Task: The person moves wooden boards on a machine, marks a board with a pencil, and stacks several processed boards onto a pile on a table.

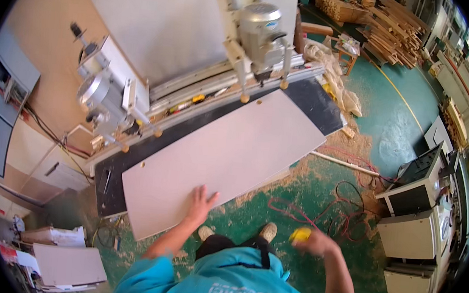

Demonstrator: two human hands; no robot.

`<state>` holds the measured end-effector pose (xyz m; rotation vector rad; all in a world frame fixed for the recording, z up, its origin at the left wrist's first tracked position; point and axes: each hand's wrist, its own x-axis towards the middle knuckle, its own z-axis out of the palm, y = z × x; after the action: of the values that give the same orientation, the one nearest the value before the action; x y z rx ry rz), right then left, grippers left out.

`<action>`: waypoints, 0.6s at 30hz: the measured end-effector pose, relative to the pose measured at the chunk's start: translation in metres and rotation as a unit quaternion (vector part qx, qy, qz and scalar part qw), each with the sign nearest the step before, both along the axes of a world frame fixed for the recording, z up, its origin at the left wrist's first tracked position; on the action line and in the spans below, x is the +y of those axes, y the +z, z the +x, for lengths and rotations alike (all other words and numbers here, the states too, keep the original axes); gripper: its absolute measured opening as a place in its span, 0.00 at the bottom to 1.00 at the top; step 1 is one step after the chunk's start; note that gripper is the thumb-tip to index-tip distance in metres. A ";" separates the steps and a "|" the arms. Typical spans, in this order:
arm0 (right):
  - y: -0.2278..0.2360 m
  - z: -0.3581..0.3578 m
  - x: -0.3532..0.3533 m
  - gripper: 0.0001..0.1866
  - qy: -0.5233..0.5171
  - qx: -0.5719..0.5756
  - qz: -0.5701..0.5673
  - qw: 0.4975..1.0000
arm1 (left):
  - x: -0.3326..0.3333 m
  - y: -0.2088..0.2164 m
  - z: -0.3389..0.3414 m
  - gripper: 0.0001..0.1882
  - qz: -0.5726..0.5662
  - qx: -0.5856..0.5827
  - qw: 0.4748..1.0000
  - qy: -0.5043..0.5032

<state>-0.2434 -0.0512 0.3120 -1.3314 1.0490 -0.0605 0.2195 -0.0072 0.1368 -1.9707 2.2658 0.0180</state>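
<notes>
A long pale board [228, 157] lies slantwise on the black machine table [317, 106], its near edge overhanging. Two round holes show near its far edge, one toward each end. My left hand [202, 203] rests flat on the board near its front edge, fingers spread. Off to the right, over the floor and apart from the board, my right hand [318, 243] is closed on a compact yellow object [300, 235]. Blur hides exactly what that object is. Beyond the board stand two motor heads, a right one [260, 35] and a left one [103, 100].
Yellow and dark tools [197, 98] lie along the machine's rail. Red and black hoses [344, 216] coil on the sawdust-strewn green floor [318, 208]. Stacked timber [392, 32] fills the far right. Pale panels [68, 265] are piled at lower left; white cabinets [406, 237] stand at right.
</notes>
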 end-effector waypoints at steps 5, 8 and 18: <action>0.029 -0.096 -0.075 0.13 -0.325 -0.080 -0.137 0.932 | -0.056 0.237 0.024 0.39 0.105 0.083 0.987 0.083; 0.053 -0.105 -0.139 0.10 -0.361 -0.133 -0.200 0.901 | -0.085 0.293 0.065 0.34 0.020 0.085 0.981 0.173; -0.045 -0.086 -0.312 0.19 -0.451 -0.038 -0.162 0.877 | -0.144 0.290 0.129 0.24 0.021 0.111 0.985 0.128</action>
<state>-0.3289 -0.3628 0.2669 -1.0038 1.5601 -1.0178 0.3483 -0.1508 0.4267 -2.3262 2.0937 0.3255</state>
